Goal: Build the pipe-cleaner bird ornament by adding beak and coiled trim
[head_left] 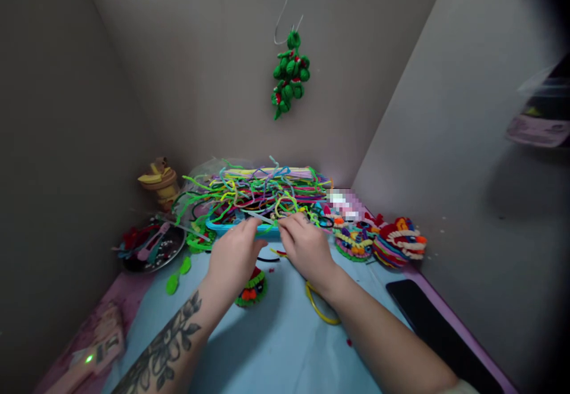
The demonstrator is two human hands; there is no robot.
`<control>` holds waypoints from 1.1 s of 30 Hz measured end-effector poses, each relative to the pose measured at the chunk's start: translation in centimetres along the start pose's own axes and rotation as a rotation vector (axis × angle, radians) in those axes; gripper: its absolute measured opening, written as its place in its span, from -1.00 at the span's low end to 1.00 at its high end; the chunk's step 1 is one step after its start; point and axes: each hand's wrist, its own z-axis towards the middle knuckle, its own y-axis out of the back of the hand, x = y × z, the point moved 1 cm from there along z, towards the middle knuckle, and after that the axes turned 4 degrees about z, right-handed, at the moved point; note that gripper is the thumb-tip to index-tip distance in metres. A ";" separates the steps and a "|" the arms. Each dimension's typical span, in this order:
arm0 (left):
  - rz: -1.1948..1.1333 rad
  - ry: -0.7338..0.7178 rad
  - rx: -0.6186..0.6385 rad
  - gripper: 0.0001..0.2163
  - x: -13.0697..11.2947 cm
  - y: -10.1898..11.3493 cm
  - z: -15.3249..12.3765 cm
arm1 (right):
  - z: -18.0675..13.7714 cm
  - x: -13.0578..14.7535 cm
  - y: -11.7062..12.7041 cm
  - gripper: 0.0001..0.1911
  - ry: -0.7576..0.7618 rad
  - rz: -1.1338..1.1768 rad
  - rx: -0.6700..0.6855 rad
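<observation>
Both hands meet at the near rim of a blue tray (218, 226) heaped with colourful pipe cleaners (262, 189). My right hand (309, 248) has its fingers pinched, with a short green pipe cleaner (269, 227) at the tips. Beside it, my left hand (236, 252) is curled with the thumb toward the right; its fingertips are mostly hidden. A pale thin strip shows between the hands. Below my left hand sits a small round pipe-cleaner figure (252, 290), green and red with an orange part. A yellow loop (321, 309) lies under my right forearm.
Finished-looking pipe-cleaner pieces (398, 242) stand at right, near a black flat slab (436, 317). At left are a metal dish (171, 251) with tools, green leaf shapes (173, 284) and a pink glue gun (95, 352). A green bundle (291, 76) hangs from a wire. Grey walls enclose the table.
</observation>
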 end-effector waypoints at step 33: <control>-0.798 -0.262 0.278 -0.85 2.9 1.9 1.3 | 0.6 0.3 2.1 -0.80 0.243 0.635 0.169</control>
